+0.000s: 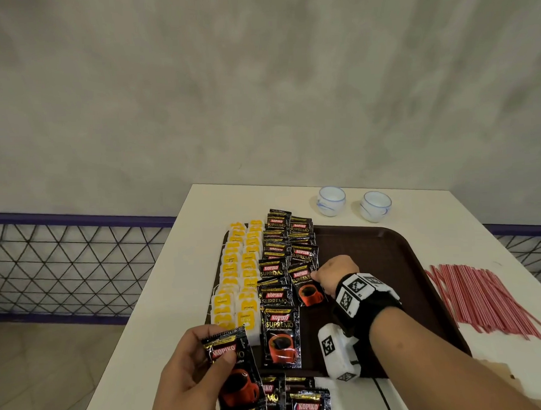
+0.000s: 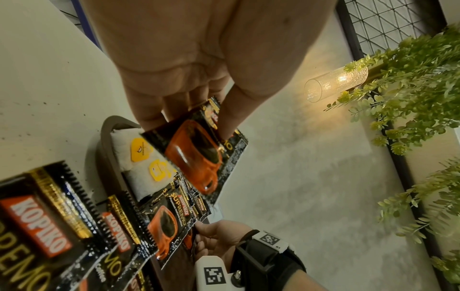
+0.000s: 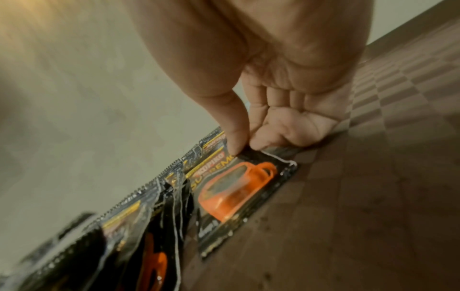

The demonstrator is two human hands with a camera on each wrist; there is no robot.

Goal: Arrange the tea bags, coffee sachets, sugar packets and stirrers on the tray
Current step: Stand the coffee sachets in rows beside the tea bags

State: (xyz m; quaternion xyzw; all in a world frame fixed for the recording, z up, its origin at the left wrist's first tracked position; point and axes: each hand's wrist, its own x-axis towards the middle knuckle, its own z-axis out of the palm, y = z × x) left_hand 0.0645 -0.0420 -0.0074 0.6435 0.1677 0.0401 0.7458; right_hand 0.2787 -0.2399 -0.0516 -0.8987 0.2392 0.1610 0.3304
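From the head view, a glossy black coffee sachet (image 1: 236, 373) is gripped by the left hand (image 1: 189, 372) near the brown tray (image 1: 398, 261), whose right half lies bare. At the left wrist, thumb and fingers (image 2: 149, 110) are clamped on it. At the right wrist, a flat sachet (image 3: 246, 195) on the textured tray is pinched by the right hand (image 3: 281, 118).

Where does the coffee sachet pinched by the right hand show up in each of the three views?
Head: the coffee sachet lies on the brown tray, right column, under the right hand.
Left wrist: lower centre, its edge at the right hand.
Right wrist: centre, its top corner pinched by the fingers.
Shared landmark: the orange cup printed on the sachet.
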